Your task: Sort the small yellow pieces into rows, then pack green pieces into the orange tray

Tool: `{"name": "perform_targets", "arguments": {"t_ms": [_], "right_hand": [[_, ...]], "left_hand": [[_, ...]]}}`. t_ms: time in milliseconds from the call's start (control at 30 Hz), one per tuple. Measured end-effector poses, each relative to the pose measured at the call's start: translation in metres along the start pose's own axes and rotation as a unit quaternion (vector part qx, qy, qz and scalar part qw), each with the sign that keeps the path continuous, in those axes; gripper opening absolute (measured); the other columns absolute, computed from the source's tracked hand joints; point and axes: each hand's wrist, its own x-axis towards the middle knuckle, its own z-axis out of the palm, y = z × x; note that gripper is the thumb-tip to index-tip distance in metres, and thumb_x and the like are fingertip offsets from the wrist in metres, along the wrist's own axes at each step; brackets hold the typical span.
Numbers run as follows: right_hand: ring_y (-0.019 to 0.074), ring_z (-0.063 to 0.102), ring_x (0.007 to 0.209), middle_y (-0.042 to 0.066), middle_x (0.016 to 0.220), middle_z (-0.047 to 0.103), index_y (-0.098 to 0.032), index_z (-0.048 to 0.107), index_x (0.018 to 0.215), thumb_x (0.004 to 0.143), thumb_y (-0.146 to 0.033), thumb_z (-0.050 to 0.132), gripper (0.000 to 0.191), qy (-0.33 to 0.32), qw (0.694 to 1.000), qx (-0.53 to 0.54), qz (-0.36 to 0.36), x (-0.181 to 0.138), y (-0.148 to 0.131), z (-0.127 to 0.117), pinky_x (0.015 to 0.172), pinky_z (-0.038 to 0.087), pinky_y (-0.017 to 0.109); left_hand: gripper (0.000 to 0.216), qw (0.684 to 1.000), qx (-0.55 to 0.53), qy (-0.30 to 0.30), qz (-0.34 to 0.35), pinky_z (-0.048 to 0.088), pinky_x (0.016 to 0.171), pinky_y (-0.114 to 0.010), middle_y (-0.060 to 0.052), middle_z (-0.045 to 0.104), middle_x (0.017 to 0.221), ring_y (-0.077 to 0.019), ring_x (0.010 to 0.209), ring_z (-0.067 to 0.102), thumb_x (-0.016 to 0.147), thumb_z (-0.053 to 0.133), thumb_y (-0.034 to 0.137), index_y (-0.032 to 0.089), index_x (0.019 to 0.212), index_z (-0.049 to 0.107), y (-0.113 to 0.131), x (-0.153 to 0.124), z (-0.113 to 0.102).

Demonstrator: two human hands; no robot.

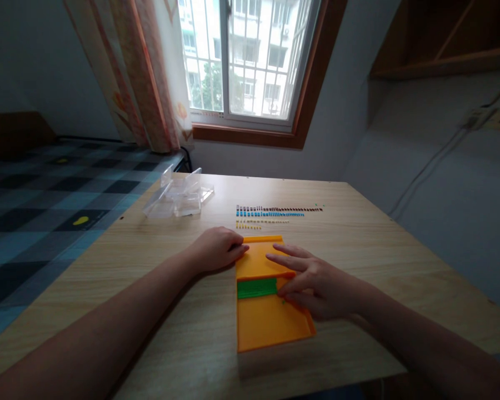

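Note:
An orange tray [266,325] lies on the wooden table [350,239] in front of me. A green strip of small pieces [256,288] lies across its middle. My left hand [216,248] rests on the table at the tray's far left corner, fingers curled against the rim. My right hand [312,280] lies over the tray's right side, fingers stretched out flat, fingertips beside the green strip. Neither hand grips anything that I can see.
Beyond the tray lie rows of tiny pieces: dark [279,209], blue [269,214] and yellow [249,226]. An open clear plastic box [177,197] stands at the far left of the table. A bed with a checked cover [45,205] is at the left.

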Motion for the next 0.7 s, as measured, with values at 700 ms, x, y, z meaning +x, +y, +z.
{"name": "perform_targets", "arguments": {"t_ms": [700], "right_hand": [[0.0306,0.034,0.149,0.002,0.156,0.047,-0.029,0.079,0.095,0.088,-0.022,0.069,0.014,0.012,1.0,0.011,0.005,-0.0004,0.0003,0.0005,0.118,0.033,0.058]], "left_hand": [[0.039,1.0,-0.005,0.008,0.002,0.033,0.056,-0.029,-0.005,0.065,0.063,-0.0158,0.058,0.053,0.094,0.05,0.039,0.018,0.064,0.065,-0.0001,0.0003,0.001]]}}
